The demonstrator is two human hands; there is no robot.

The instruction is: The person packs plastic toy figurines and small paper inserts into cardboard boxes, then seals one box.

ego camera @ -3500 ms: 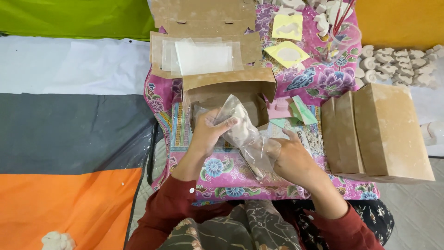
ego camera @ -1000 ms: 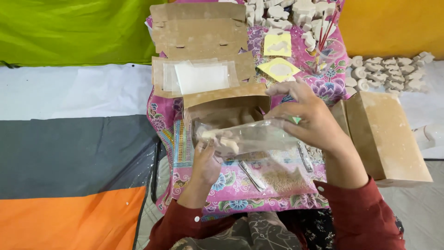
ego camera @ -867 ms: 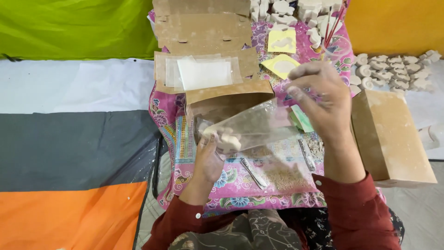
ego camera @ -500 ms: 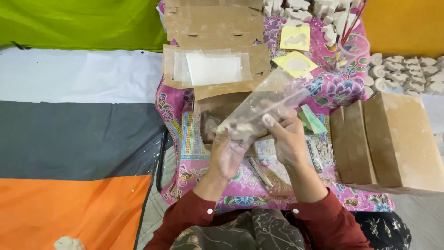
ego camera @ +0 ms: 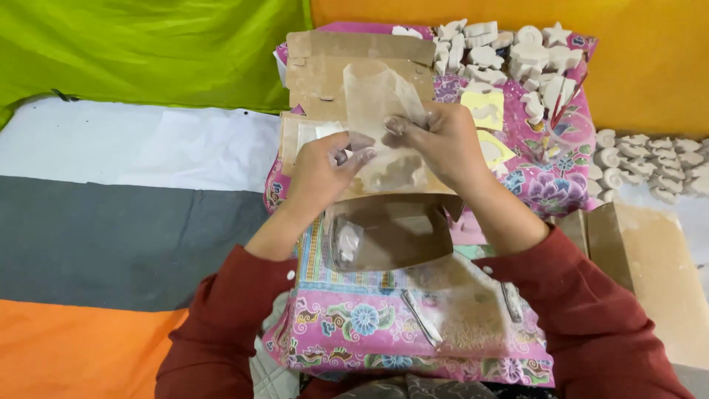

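The clear plastic bag (ego camera: pixel 380 125) is held up above the open brown box (ego camera: pixel 390 233), with a pale moulded shape inside near its bottom; the bag is best kept upright and pinched close to its mouth so the piece stays put. Both forearms reach forward, the left hand (ego camera: pixel 323 164) and right hand (ego camera: pixel 436 140) facing each other, their 2 sets of fingers closed on the bag's sides.

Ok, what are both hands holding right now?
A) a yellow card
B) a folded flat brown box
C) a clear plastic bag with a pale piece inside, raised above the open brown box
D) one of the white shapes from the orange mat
C: the left hand and right hand both pinch the clear plastic bag, which is lifted above the open brown box.
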